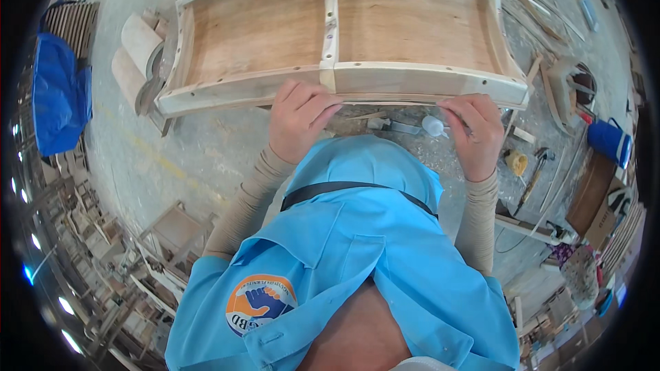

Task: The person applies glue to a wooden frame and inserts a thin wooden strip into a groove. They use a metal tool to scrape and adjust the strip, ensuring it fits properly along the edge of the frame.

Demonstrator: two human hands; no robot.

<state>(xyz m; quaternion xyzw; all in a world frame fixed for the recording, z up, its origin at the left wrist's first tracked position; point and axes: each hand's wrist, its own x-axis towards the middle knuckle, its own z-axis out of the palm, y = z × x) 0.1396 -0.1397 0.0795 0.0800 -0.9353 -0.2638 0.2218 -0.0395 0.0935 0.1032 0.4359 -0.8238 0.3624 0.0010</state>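
Note:
A large wooden furniture frame (412, 81) lies in front of me, with plywood inside, a middle bar and several small dark holes along its pale rails. Against the lower side of its near rail runs a thin strip (388, 104), stretched between my hands. My left hand (297, 118) is closed, thumb and fingers pinching at the strip just left of the middle bar. Farther right, my right hand (474, 130) pinches the strip's other part near the frame's right corner. The fingers partly cover the strip, so its ends are hidden.
Below the frame, a white cup-like thing (433, 126) lies on the floor. A hammer (540, 168), a yellow roll (515, 162) and a blue container (609, 141) are at right. Curved wooden pieces (132, 75) and a blue bag (60, 96) stand left; wooden frames (175, 230) crowd the lower left.

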